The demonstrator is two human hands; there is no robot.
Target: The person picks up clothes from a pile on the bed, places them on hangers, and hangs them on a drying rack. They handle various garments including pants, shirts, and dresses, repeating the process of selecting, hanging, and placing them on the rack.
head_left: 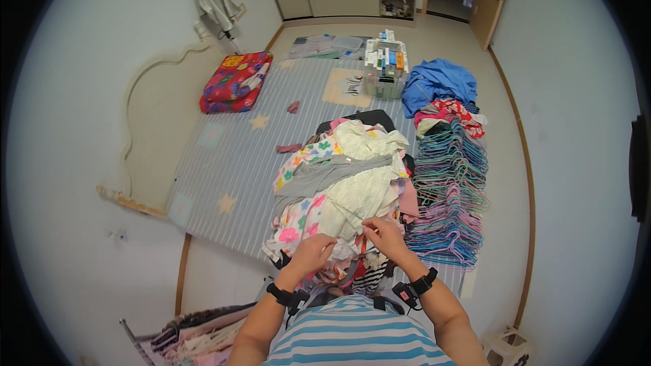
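Note:
A heap of clothes lies in front of me on the bed. A pale cream textured garment (354,198) is spread over its top, beside a white garment with colourful flowers (290,232). A thin grey garment (332,171) lies across the heap. My right hand (385,238) pinches the near edge of the cream garment. At the heap's near left, my left hand (315,252) has its fingers drawn together by the cloth; what they hold, if anything, is hidden.
Right of the heap lie rows of coloured hangers (449,190), with blue clothing (441,85) beyond them. A clear storage box (386,83) stands farther back on the striped bed (234,146). A folded red blanket (237,81) lies near the headboard (152,118). Hung clothes (203,332) are at lower left.

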